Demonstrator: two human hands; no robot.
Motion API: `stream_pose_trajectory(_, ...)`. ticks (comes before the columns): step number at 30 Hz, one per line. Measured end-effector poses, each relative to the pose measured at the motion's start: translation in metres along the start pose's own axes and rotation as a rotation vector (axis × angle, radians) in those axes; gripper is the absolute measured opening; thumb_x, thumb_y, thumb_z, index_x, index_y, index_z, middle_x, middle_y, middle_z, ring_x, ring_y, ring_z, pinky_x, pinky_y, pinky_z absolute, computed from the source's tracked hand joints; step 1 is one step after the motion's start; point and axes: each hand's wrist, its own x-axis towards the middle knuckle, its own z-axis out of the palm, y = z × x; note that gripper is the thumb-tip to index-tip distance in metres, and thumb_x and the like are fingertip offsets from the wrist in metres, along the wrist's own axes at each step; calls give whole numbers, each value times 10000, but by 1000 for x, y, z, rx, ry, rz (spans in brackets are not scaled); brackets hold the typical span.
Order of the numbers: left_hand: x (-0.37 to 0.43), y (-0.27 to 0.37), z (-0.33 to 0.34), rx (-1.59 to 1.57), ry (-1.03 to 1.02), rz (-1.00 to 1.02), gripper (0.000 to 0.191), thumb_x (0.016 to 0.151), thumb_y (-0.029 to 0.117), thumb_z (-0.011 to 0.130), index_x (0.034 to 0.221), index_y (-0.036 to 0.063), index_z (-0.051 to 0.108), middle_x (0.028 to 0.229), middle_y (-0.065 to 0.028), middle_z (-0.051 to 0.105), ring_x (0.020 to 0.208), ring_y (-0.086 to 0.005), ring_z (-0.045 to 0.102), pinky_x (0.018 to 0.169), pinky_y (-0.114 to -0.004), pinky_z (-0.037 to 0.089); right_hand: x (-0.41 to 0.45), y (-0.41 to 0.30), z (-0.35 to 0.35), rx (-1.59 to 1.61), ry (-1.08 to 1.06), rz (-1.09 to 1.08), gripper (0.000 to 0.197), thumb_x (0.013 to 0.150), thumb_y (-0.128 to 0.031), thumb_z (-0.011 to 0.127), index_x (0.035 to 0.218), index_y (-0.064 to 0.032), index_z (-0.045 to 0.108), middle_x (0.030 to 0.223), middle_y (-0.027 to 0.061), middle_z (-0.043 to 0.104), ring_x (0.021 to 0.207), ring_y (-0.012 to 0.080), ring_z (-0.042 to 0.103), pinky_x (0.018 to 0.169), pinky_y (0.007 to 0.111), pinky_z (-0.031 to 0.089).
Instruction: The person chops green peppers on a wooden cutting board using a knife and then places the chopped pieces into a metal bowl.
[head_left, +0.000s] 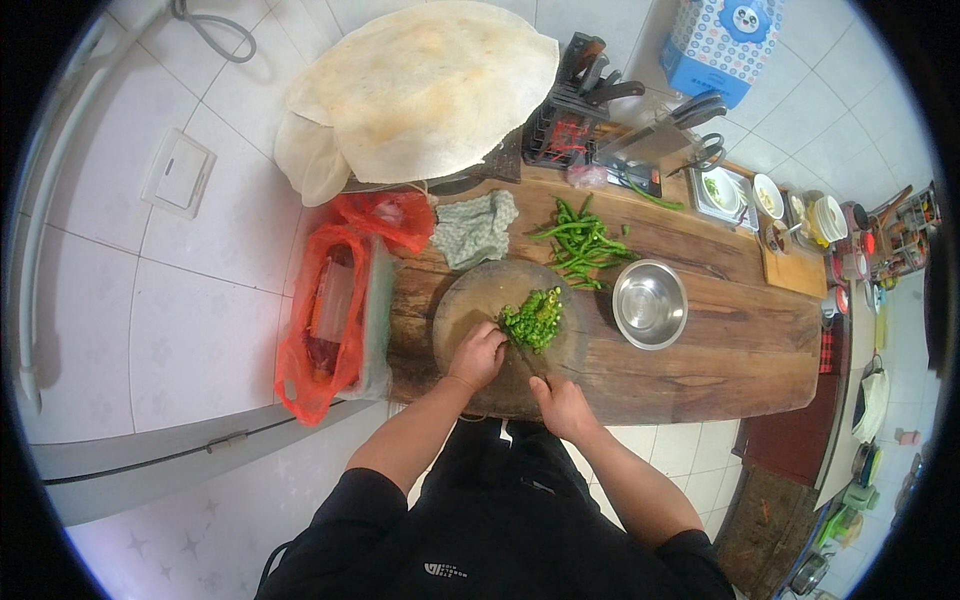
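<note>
My right hand (564, 405) grips the handle of a kitchen knife (529, 361), its blade pointing away from me over a round wooden chopping block (469, 300). Beside the blade, the curled fingers of my left hand (478, 354) rest low on the block; whatever they may hold is hidden beneath them. A heap of chopped green chili peppers (534, 319) touches the blade's far end. Whole green chili peppers (583, 240) lie in a loose pile behind the block. To the right stands a stainless steel bowl (649, 304) with no food visible inside.
A crumpled checked cloth (475, 228) lies behind the block. Red plastic bags (319, 322) hang over the table's left side. Large flatbread sheets (427, 90) cover the back left. Knife holders (585, 90) and small white bowls (721, 190) line the wall side of the wooden table (705, 375).
</note>
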Motion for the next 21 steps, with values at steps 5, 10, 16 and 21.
stream_pose_trajectory(5, 0, -1, 0, -6, -27, -28, 118, 763, 9, 658, 879, 27, 642, 968, -142, 592, 965, -366, 588, 840, -433, 505, -2, -1, -1, -4, -13, -7, 445, 996, -389, 508, 1060, 39, 615, 993, 361, 629, 1028, 531, 579, 877, 572, 469)
stream_pose_trajectory(10, -2, -6, 3, 3, -3, -4, 115, 771, 11, 656, 882, 32, 639, 967, -136, 591, 963, -362, 588, 833, -433, 506, 8, -5, 7, -105, -20, 25, 434, 992, -391, 508, 1033, 28, 612, 953, 366, 631, 979, 537, 593, 859, 588, 472)
stream_pose_trajectory(16, -4, -4, 5, 17, -18, -6, 95, 793, 41, 669, 884, 38, 642, 1007, -124, 599, 990, -355, 584, 852, -432, 508, 10, 23, 34, -61, 53, -21, 431, 990, -393, 512, 1111, 4, 625, 1027, 342, 641, 1019, 517, 597, 905, 555, 474)
stream_pose_trajectory(21, -9, -6, 1, -2, 0, 43, 133, 795, 52, 682, 925, 48, 656, 1061, -130, 601, 1027, -352, 579, 874, -430, 505, 9, 32, 33, 42, 84, -103, 468, 997, -379, 505, 1248, 6, 594, 1089, 321, 642, 1067, 502, 591, 943, 529, 470)
